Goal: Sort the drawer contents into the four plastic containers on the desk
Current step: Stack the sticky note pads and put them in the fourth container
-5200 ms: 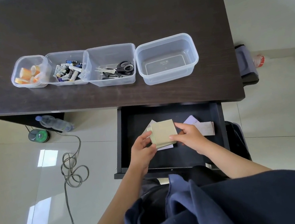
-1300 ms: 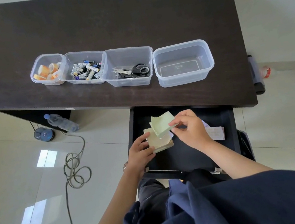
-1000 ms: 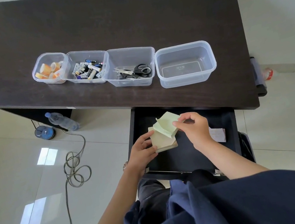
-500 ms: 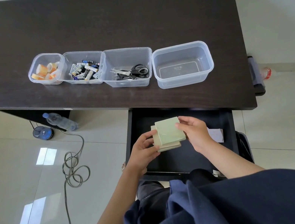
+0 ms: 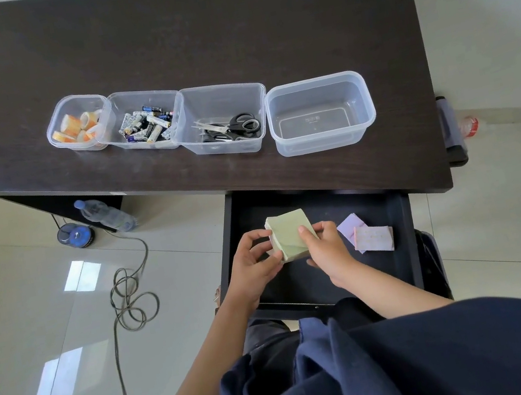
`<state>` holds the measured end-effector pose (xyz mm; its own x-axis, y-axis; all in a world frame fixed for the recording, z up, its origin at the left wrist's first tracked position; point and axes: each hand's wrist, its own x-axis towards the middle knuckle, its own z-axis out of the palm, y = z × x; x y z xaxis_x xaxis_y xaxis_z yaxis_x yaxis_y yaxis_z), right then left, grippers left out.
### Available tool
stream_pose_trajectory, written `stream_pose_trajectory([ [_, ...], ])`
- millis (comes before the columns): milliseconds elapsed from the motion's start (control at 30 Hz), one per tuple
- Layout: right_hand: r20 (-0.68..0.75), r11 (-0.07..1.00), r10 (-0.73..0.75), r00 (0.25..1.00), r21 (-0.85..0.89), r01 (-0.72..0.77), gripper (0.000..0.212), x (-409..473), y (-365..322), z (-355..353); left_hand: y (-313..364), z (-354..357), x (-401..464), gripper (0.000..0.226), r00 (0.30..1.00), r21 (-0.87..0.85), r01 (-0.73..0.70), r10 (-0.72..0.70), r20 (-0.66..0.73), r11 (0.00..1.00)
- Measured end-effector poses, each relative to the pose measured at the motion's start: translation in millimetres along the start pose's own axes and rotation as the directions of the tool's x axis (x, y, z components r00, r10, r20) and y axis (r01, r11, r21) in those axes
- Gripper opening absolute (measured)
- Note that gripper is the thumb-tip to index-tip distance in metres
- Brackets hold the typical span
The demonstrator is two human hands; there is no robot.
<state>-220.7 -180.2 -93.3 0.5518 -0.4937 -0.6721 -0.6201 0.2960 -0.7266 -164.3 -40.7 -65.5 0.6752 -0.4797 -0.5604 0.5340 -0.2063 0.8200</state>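
You hold the green pad [image 5: 290,234] over the drawer [image 5: 390,209], left hand [image 5: 257,267] gripping its edge, right hand [image 5: 325,248] pinching the top: squaring it for the empty tub [image 5: 325,140] beyond the drawer.

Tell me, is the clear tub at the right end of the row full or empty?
Empty. Through the rightmost container only its bare clear bottom shows, while the other three tubs hold tape rolls, batteries and scissors.
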Motion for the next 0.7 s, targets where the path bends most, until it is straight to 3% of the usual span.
stream_pose_trajectory([
  [267,-0.061,0.995,-0.079,0.995,-0.072,0.074,0.029,-2,3,2,6,-1,-3,0.051,0.996,0.168,-0.091,0.091,0.011,0.982],
  [367,-0.061,0.992,-0.099,0.993,-0.085,0.094,0.027,-2,5,1,7,-5,-4,0.044,0.996,0.168,-0.08,0.072,0.056,0.982],
  [500,-0.015,0.984,-0.14,0.99,-0.112,0.137,0.026,-6,10,1,4,-8,-6,0.028,1.0,0.15,-0.001,-0.001,0.015,0.989],
  [700,0.171,0.979,-0.135,0.976,-0.131,0.159,0.021,-7,19,2,-11,-15,-7,0.043,0.99,0.132,0.113,-0.101,-0.099,0.985],
])
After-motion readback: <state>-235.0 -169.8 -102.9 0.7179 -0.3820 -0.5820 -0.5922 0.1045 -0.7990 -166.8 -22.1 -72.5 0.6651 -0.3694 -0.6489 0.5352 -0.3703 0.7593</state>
